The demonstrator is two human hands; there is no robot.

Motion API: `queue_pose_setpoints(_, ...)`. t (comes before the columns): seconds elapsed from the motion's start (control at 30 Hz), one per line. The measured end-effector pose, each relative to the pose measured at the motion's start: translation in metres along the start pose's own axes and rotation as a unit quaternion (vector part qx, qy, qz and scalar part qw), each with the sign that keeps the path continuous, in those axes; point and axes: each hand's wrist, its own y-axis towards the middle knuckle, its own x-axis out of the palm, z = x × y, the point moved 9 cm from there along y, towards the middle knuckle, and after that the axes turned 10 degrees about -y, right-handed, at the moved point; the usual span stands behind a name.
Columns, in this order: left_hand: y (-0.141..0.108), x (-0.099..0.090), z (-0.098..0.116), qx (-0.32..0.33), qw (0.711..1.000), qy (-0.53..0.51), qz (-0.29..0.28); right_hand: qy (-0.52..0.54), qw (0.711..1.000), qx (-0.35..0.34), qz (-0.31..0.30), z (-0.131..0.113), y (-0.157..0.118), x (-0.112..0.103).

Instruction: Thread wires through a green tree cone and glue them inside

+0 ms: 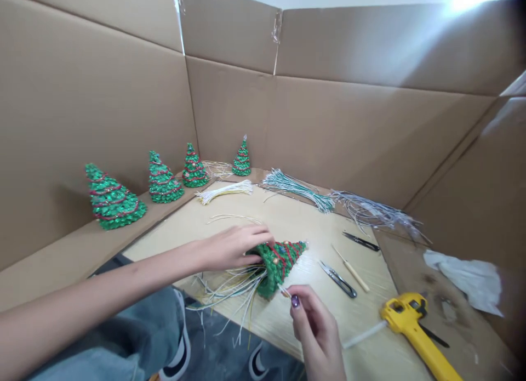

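Note:
A small green Christmas tree with red garland lies on its side on the table, its tip pointing right. My left hand grips the tree near its base, fingers on top and thumb at the open bottom. Out of that base spread several white, yellow and green wires, hanging past the table's front edge. My right hand is closed beside the tree's lower side, thumb and forefinger pinching a thin white wire that meets the tree's surface.
Several finished-looking trees stand on cardboard at the left and back. Wire bundles in white, green and grey lie behind. On the right are thread snips, another pair, an awl, a yellow glue gun and tissue.

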Motion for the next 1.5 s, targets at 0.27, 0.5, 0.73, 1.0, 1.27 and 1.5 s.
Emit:
queue_pose_setpoints(0.27,0.011,-0.001,-0.005,-0.016,0.999,0.033,-0.040,-0.079,0.993,-0.034,-0.078,-0.007,-0.005,0.024)
queue_pose_setpoints(0.5,0.012,-0.003,0.019,-0.028,0.998,-0.001,-0.051,-0.008,0.991,-0.092,0.095,-0.012,0.000,-0.035)
queue_pose_setpoints(0.73,0.012,0.010,0.069,-0.005,0.994,-0.055,-0.097,0.151,0.944,-0.167,0.240,-0.019,-0.008,-0.065)
queue_pose_setpoints(1.0,0.012,0.014,0.073,0.014,0.992,-0.031,-0.120,0.255,0.889,-0.157,0.346,-0.018,-0.014,-0.082)
queue_pose_setpoints(1.27,0.007,0.016,0.076,0.018,0.994,0.022,-0.109,0.194,0.958,-0.149,0.148,-0.018,-0.002,-0.033)
queue_pose_setpoints(1.5,0.003,0.015,0.074,0.004,0.994,0.000,-0.107,0.152,0.948,-0.173,0.219,-0.025,-0.003,-0.044)
